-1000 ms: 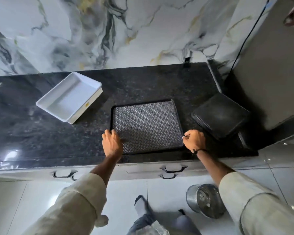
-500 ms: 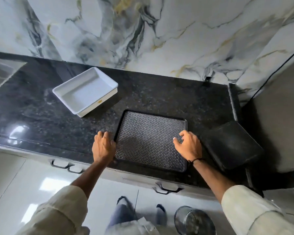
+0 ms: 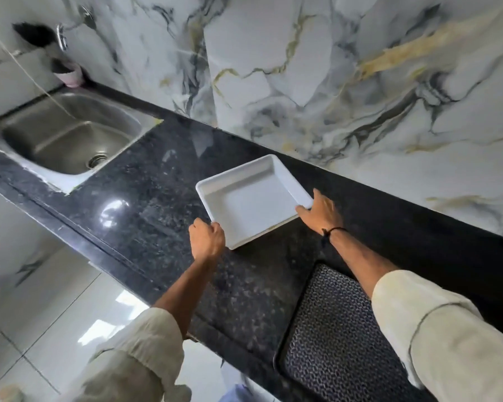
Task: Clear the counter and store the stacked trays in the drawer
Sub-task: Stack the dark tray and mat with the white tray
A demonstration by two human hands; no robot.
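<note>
Hands: two, bare, both on the white tray (image 3: 251, 201). Left hand (image 3: 207, 238) curled over the tray's near-left corner at 7 o'clock of it, fingers closed around the rim. Right hand (image 3: 321, 212) laid against the near-right corner at 4 o'clock, fingers spread along the side wall and thumb along the front edge; a firm clamp there cannot be told. A dark cord sits on the right wrist. Both arms wear pale rolled sleeves.

White tray: square, deep-walled, plain interior, nothing in it. It lies on the worktop (image 3: 163, 198), turned at an angle to the front edge. Whether its base rests flat or is slightly raised cannot be told.

Worktop: black speckled stone, glossy, with a light glare at 9 o'clock of the tray.

Black tray (image 3: 331, 338): flat, low-rimmed, with a woven or embossed pattern; on the worktop at 5 o'clock of the white tray, well apart from it, partly covered by the right sleeve. Nothing visible on it.

Sink (image 3: 67, 137): steel, set into the worktop at 10 o'clock of the white tray, well apart. Basin dry-looking, drain visible, no items inside.

Pink cup (image 3: 70, 78): behind the sink at the wall corner, dark contents, too blurred to identify.

Wall (image 3: 346, 82): white marble pattern with grey and gold veins, directly behind the worktop.
</note>
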